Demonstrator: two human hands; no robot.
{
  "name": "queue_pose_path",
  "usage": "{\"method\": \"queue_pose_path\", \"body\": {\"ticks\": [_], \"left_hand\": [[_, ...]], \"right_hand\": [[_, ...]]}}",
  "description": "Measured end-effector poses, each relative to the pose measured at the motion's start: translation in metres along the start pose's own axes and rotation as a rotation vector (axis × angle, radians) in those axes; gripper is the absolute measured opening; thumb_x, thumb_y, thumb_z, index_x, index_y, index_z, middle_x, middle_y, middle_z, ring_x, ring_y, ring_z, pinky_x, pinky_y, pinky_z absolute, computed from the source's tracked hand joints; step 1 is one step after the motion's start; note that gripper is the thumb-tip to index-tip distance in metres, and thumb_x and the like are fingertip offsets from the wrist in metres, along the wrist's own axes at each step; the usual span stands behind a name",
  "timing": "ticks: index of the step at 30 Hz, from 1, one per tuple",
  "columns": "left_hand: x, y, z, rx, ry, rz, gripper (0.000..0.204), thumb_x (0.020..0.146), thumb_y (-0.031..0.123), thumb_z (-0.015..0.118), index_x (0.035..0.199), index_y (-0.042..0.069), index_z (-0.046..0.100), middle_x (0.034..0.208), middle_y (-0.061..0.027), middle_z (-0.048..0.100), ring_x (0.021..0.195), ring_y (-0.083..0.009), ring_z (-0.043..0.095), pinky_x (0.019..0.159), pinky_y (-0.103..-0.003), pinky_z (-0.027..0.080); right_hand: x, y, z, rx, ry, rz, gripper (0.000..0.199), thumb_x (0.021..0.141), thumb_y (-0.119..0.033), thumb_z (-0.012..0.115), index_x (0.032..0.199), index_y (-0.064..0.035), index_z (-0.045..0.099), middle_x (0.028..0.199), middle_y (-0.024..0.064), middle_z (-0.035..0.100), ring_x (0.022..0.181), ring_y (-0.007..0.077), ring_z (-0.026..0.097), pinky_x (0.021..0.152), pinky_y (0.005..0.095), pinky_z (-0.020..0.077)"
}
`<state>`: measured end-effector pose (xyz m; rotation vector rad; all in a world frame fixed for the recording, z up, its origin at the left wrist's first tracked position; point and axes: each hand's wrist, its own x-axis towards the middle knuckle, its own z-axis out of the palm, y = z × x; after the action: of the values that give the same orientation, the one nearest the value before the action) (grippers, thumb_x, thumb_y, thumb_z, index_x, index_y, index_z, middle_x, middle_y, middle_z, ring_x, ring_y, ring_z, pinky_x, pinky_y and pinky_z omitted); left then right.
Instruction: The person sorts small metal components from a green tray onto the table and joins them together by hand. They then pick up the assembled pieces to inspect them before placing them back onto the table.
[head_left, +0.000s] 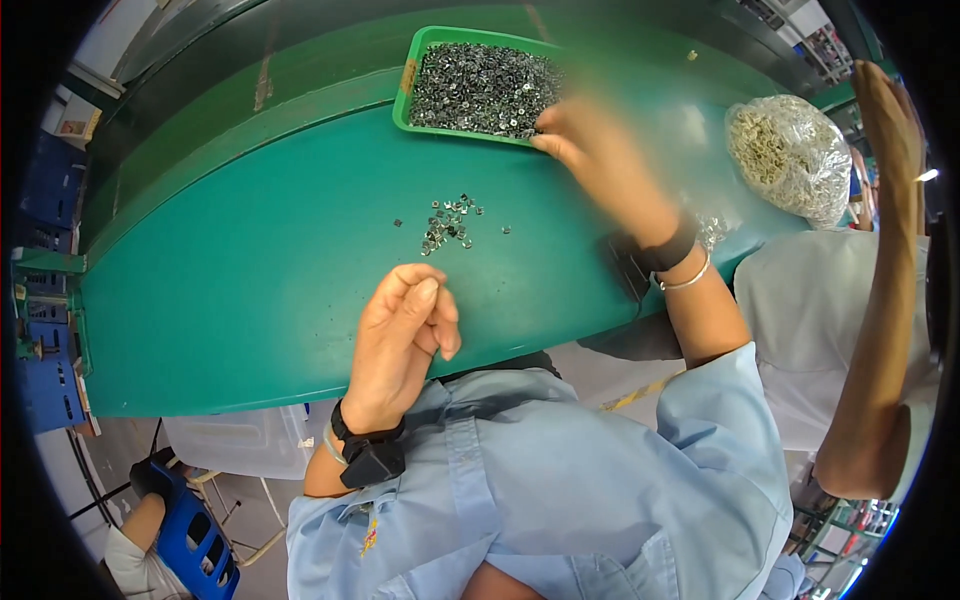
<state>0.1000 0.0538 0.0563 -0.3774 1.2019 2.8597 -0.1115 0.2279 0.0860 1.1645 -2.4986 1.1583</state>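
Note:
My left hand [408,318] is held over the near part of the green table [250,290], its thumb and forefinger pressed together in a pinch. Whatever may be between those fingertips is too small or hidden to make out. Just beyond it lies a loose scatter of small square metal pieces [448,222], shiny silver and dark. Farther off, my right hand [600,155] reaches to the right end of a green plastic tray [403,105] heaped with the same kind of small pieces. Motion smears that hand, so its grip is unclear.
On the right of the table sits a clear plastic bag [790,155] full of small pale pieces. A dark object [628,265] is by my right wrist. Another person's arm [880,270] rises at the far right. A blue plastic chair [195,535] stands lower left.

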Motion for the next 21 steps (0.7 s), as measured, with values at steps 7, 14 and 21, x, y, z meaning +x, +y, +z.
{"method": "queue_pose_path", "body": {"ticks": [7,14,21], "left_hand": [[0.000,-0.001,-0.007,0.003,-0.052,-0.024,0.015,0.098,0.016,0.049,0.104,0.004,0.052,0.077,-0.0061,0.058,0.059,-0.0120,0.053,0.052,-0.025,0.043],[0.001,-0.007,-0.001,0.049,-0.055,-0.034,0.016,0.098,0.018,0.048,0.104,0.003,0.053,0.079,-0.0060,0.058,0.058,-0.0123,0.053,0.051,-0.025,0.044],[0.001,-0.010,0.018,0.132,-0.014,-0.049,0.019,0.098,0.019,0.049,0.105,0.002,0.053,0.083,-0.0057,0.060,0.061,-0.0116,0.055,0.053,-0.024,0.045]], "right_hand": [[-0.045,-0.021,0.020,-0.148,-0.266,-0.046,0.017,0.082,-0.018,0.068,0.091,-0.0053,0.061,0.085,0.0084,0.059,0.078,0.0257,0.061,0.070,0.0347,0.0491],[-0.054,-0.035,0.028,-0.105,-0.276,-0.089,0.016,0.078,-0.013,0.070,0.088,-0.0061,0.060,0.084,0.0077,0.058,0.076,0.0250,0.060,0.066,0.0354,0.0485],[-0.076,-0.064,0.028,0.166,-0.088,-0.195,0.024,0.071,-0.002,0.074,0.089,-0.0064,0.060,0.085,0.0082,0.060,0.078,0.0257,0.060,0.066,0.0330,0.0488]]}}
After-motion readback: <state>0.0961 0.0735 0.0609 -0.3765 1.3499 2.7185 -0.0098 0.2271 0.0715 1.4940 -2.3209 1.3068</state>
